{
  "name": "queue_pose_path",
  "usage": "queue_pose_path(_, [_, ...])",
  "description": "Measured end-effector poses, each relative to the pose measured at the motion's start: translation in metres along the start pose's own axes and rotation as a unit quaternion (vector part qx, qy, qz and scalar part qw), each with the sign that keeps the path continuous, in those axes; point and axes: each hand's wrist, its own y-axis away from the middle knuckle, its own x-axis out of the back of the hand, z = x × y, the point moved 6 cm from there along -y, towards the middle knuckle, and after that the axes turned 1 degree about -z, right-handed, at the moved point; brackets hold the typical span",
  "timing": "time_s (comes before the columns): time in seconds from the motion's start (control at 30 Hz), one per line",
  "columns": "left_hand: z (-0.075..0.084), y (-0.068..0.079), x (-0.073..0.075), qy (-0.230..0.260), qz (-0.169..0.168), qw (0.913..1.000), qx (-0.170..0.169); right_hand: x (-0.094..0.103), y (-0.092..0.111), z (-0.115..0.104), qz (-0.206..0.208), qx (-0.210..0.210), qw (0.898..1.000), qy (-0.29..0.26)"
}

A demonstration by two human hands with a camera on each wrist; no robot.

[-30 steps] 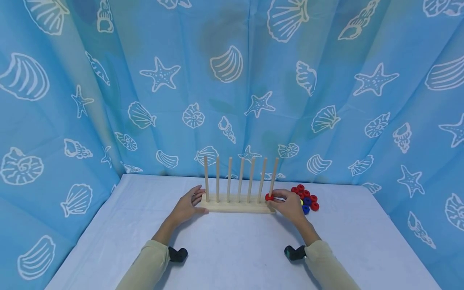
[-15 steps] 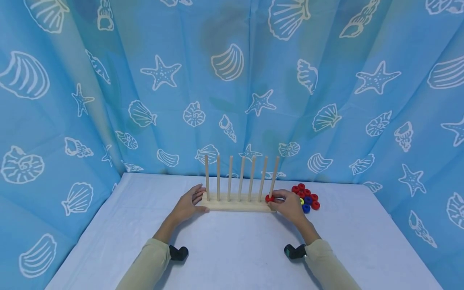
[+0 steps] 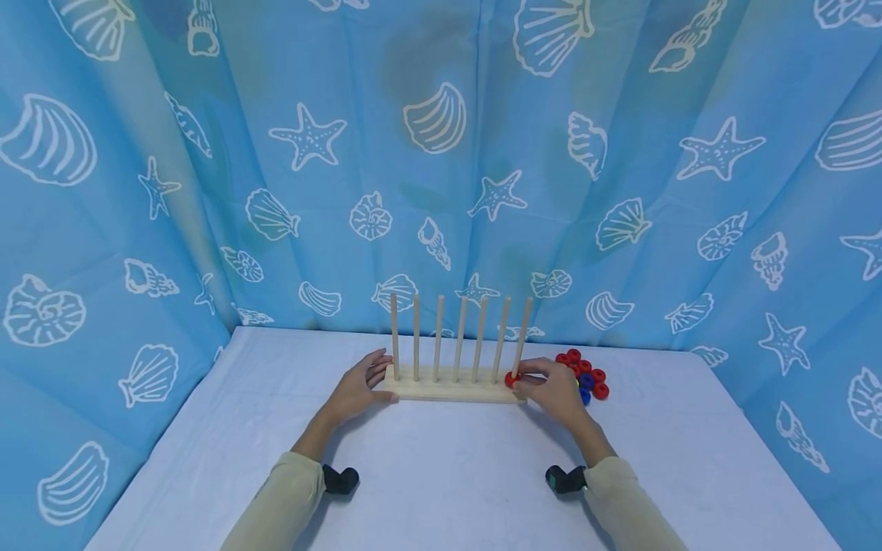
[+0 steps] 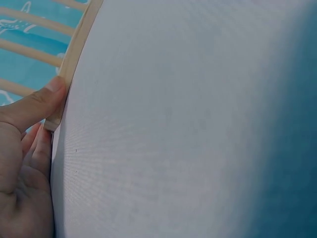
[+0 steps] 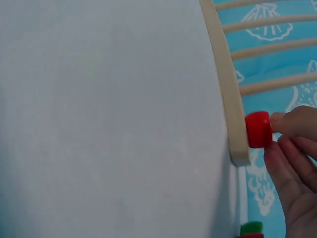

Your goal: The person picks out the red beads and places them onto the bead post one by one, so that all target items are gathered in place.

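A pale wooden peg rack (image 3: 451, 392), a long base with a row of several upright pegs, stands on the white-covered table. My left hand (image 3: 354, 393) holds the base's left end; in the left wrist view the thumb (image 4: 53, 85) lies on its front face and the other fingers are behind. At the rack's right end, my right hand (image 3: 556, 392) pinches a red bead (image 5: 258, 130), which sits low around the rightmost peg against the base. In the right wrist view the thumb and fingers touch the bead's upper edge and hide part of that peg.
Several loose beads (image 3: 600, 391), red and blue with a bit of yellow showing, lie together on the table (image 3: 441, 474) right of the rack. A green bead (image 5: 251, 227) shows in the right wrist view. A blue shell-patterned curtain (image 3: 441, 191) hangs around the table.
My right hand has shifted slightly right, and a bit more of the red bead shows. The left hand has kept its hold on the base.
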Motion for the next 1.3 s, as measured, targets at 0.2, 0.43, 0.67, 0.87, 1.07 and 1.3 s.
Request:
queue_pose_path(0.2, [0.0,0.001,0.0,0.002,0.001,1.0,0.004,0.021,0.003,-0.005,0.01,0.013,1.0,0.021])
queue_pose_path(0.43, [0.0,0.002,0.002,0.008,0.002,1.0,0.005,0.062,0.002,-0.004,0.037,0.026,0.998,0.052])
queue_pose_path(0.67, [-0.003,0.001,0.002,0.007,0.002,1.0,0.005,0.1,-0.003,0.02,0.054,0.003,0.996,0.076])
queue_pose_path(0.87, [-0.001,0.001,0.003,0.012,0.003,0.9999,0.004,0.123,-0.007,0.046,0.082,-0.008,0.991,0.104])
queue_pose_path(1.07, [-0.003,-0.001,0.001,0.005,0.003,0.9999,0.012,0.127,-0.005,0.074,0.06,-0.063,0.988,0.131])
queue_pose_path(1.3, [0.0,0.0,0.0,0.005,0.006,0.9999,0.012,0.12,-0.003,0.101,0.038,-0.115,0.986,0.117])
